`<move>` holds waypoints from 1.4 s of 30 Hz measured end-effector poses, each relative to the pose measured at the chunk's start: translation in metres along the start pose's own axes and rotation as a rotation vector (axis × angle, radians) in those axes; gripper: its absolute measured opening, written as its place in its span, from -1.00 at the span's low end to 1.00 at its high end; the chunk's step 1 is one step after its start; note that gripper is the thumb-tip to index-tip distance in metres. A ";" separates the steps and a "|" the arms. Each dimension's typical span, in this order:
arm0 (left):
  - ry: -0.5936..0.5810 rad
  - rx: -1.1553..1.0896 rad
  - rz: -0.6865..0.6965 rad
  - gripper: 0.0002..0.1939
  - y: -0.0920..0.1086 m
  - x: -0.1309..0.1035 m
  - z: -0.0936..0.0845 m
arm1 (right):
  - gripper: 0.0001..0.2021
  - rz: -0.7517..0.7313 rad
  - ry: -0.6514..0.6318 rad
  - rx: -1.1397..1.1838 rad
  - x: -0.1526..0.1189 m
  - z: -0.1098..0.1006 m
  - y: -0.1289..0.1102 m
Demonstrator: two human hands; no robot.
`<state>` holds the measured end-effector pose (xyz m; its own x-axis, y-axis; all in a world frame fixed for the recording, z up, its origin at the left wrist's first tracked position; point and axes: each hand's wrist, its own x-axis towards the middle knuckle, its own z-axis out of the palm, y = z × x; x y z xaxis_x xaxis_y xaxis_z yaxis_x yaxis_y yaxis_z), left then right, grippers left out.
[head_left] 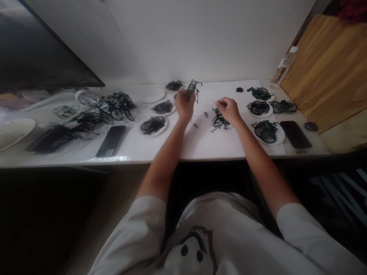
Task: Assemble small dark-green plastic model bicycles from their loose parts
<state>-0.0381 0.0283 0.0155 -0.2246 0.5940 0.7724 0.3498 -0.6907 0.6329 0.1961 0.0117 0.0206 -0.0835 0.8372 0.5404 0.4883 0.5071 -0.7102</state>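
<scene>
A pale, smooth wall [212,42] rises beyond both hands, above a white table [69,161] whose front edge runs under the forearms. Far left of the left hand leans a dark, flat screen [48,49]; far right of the right hand stands a wooden board [335,68] with visible grain. A white sheet [206,147] lies on the table beneath the hands. Well left of the left hand is a tangled heap [114,109] of thin, dark frames and wheels, with a phone [111,141] nearer the table edge. A clear bottle [283,68] with a white cap leans by the board, beyond the right hand.

Three round white plates [159,132] loaded with dark parts flank the left hand on its left, near a plain white dish [155,95]; three more sit right of the right hand, another phone [296,134] beside the nearest.

The left hand [185,103] pinches a model bike [195,88] upright above the sheet: dark, wiry, with a fine spoked wheel by the fingers and curved handlebars on top. The right hand [228,109] has its fingertips drawn together; I cannot tell whether they grip anything. It partly covers loose parts [220,123]. A small black block [239,89] lies beyond it.
</scene>
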 end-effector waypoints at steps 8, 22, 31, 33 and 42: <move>0.083 0.025 -0.091 -0.58 -0.040 -0.003 0.020 | -0.80 -0.122 -0.355 -0.431 0.028 -0.016 0.038; 0.017 0.000 -0.131 -0.59 -0.047 -0.009 0.026 | -0.82 -0.068 -0.466 -0.439 0.001 -0.036 0.034; -0.011 0.043 -0.176 -0.65 -0.052 -0.011 0.027 | -0.91 -0.085 -0.520 -0.384 -0.002 -0.038 0.023; -0.031 0.048 -0.162 -0.66 -0.046 -0.011 0.026 | -0.92 -0.090 -0.542 -0.371 -0.003 -0.037 0.023; -0.081 0.085 -0.136 -0.69 -0.042 -0.013 0.028 | -0.89 -0.137 -0.559 -0.346 0.000 -0.030 0.030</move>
<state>-0.0240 0.0612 -0.0229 -0.2022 0.7130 0.6714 0.3975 -0.5668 0.7216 0.2372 0.0209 0.0128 -0.5565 0.7972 0.2340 0.6840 0.5995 -0.4157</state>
